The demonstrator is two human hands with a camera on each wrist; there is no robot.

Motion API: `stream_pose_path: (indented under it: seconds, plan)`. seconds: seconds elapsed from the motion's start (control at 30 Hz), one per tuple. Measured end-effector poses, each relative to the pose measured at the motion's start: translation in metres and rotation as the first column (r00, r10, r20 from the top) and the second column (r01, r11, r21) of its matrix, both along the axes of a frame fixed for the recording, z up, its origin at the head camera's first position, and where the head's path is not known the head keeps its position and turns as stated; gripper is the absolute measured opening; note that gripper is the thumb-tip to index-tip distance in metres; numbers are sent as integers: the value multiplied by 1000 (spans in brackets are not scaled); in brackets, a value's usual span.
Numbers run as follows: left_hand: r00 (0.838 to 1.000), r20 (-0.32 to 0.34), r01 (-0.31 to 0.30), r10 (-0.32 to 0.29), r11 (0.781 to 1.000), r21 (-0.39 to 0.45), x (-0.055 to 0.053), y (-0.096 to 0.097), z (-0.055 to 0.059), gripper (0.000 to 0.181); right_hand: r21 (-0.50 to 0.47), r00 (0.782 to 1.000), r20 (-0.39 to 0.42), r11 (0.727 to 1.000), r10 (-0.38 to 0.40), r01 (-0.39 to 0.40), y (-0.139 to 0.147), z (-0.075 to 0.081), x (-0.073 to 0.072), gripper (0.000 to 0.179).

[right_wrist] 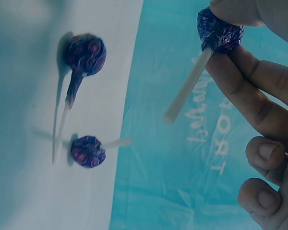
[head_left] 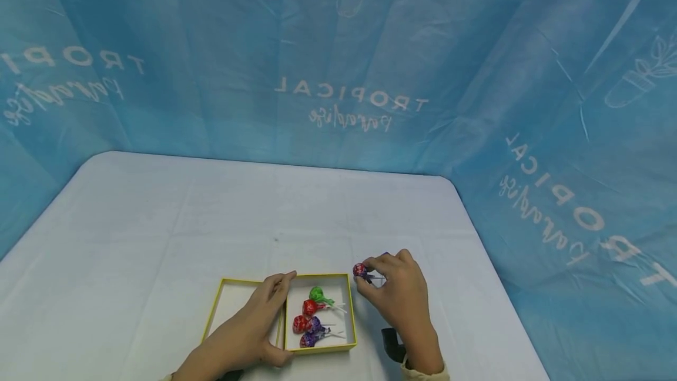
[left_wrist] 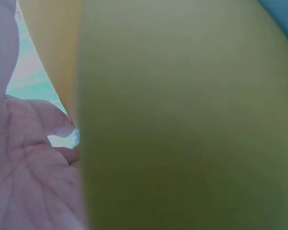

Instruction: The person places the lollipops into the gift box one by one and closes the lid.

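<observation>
My right hand [head_left: 396, 287] pinches a lollipop [right_wrist: 216, 31] in a dark purple-and-red wrapper between thumb and fingers, its white stick pointing away. It is above the table, to the right of a shallow yellow-edged box [head_left: 353, 316]. Inside that box lie several wrapped lollipops: a green one [head_left: 317, 294], red ones and purple ones, sticks toward the right. My left hand [head_left: 256, 316] grips the box along its left side, thumb at the near edge and fingers at the far edge. A blurred yellow-green surface [left_wrist: 182, 115] fills most of the left wrist view, beside the palm.
Left of the box lies a second yellow-edged tray or lid [head_left: 233, 296], partly under my left arm. Two more purple lollipops, an upper one [right_wrist: 86, 55] and a lower one [right_wrist: 88, 152], rest on the white tablecloth [head_left: 264, 210]. Blue printed curtains [head_left: 349, 63] surround the table.
</observation>
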State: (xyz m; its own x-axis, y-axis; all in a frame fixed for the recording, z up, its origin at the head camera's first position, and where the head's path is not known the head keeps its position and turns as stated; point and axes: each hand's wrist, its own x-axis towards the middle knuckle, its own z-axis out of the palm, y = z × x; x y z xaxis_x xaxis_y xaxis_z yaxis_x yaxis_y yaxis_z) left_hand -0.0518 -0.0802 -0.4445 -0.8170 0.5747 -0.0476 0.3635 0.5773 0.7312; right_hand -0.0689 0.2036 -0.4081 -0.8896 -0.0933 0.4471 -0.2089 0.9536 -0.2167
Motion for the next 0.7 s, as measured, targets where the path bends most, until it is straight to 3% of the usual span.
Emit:
stream_pose_path:
  seconds: [0.3,0.7]
  plan:
    - [1000,-5,11,-11,1000,14,0,0,2,125,-2,996,-31,996,86,-86,-11,2,1,21]
    - [1000,1,-11,11,1000,-6,2,-1,2,125,-12,973,-58,974,224,-225,-32,-3,5,20]
